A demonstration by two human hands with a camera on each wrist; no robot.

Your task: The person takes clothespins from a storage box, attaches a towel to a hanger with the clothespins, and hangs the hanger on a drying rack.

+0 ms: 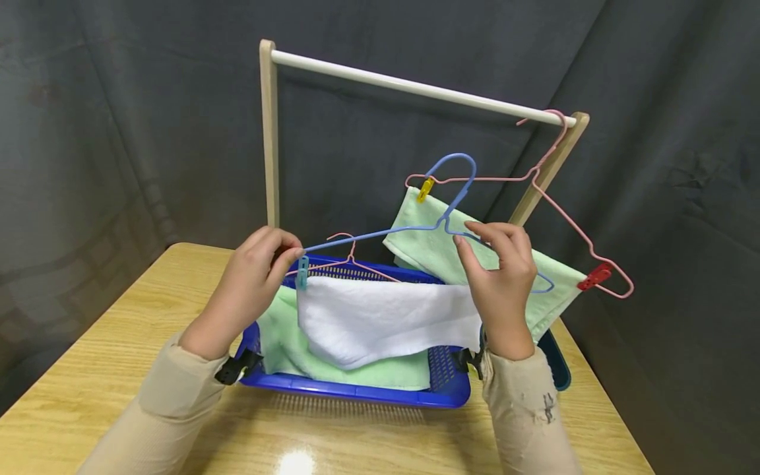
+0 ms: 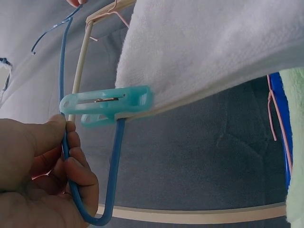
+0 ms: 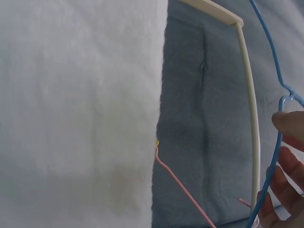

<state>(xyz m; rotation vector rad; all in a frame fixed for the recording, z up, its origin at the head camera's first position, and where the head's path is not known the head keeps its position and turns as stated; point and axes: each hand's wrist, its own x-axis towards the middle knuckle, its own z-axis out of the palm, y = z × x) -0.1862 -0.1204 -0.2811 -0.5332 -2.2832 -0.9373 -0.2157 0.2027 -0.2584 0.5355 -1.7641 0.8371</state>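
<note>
A blue clothes hanger [image 1: 380, 233] is held up over the basket, its hook upward. My left hand [image 1: 252, 277] pinches its left arm near the end. On the other arm, close to the neck, my right hand [image 1: 503, 267] holds the wire between thumb and fingers. A white towel [image 1: 386, 316] hangs below the hanger. One corner is fixed by a teal clothespin [image 2: 114, 100] clipped on the hanger's lower wire, just beside my left fingertips. The towel's right end passes behind my right hand in the head view.
A blue basket [image 1: 356, 390] holds a green towel [image 1: 380, 376] and a pink hanger [image 1: 352, 256]. Behind stands a rack with a white bar [image 1: 392, 82]. Another pink hanger [image 1: 505, 179] hangs there, with a green towel [image 1: 436, 241] on yellow [image 1: 425, 190] and red [image 1: 596, 276] clothespins.
</note>
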